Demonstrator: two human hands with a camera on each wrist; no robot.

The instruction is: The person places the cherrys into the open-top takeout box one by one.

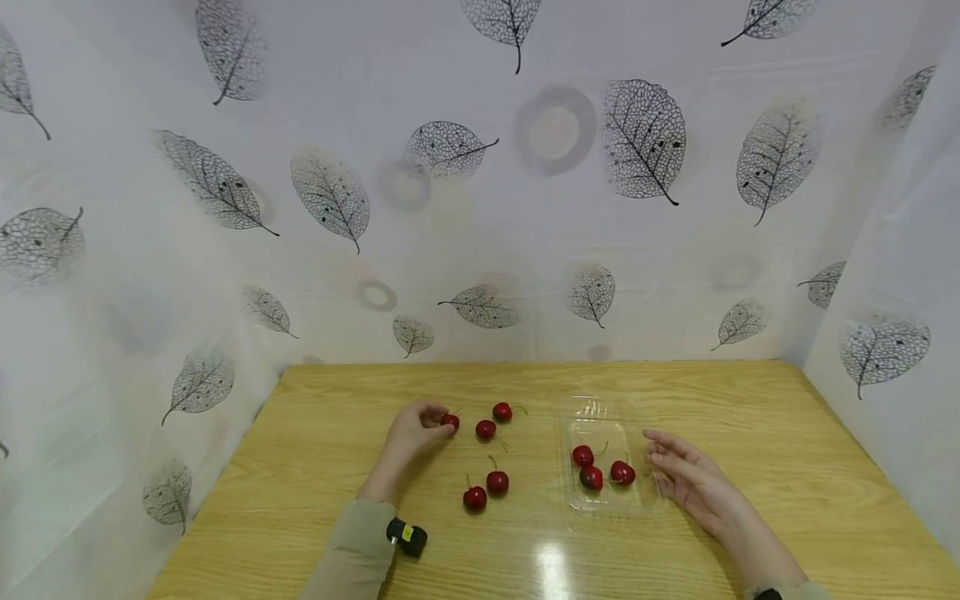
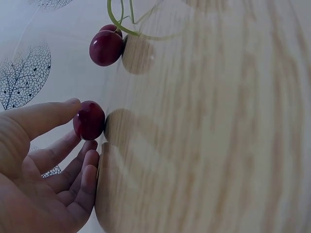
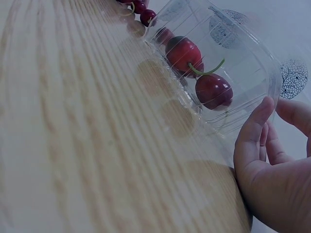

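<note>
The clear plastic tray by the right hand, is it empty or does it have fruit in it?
Not empty. The tray holds three red cherries near its front end; the far half is bare.

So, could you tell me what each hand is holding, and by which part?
The left hand pinches a cherry by its body. The right hand holds nothing, fingertips touching the clear tray.

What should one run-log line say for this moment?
left hand: pinches cherry on table | right hand: fingers straight, touching clear plastic tray | tray: three cherries | loose on table: four cherries
</note>
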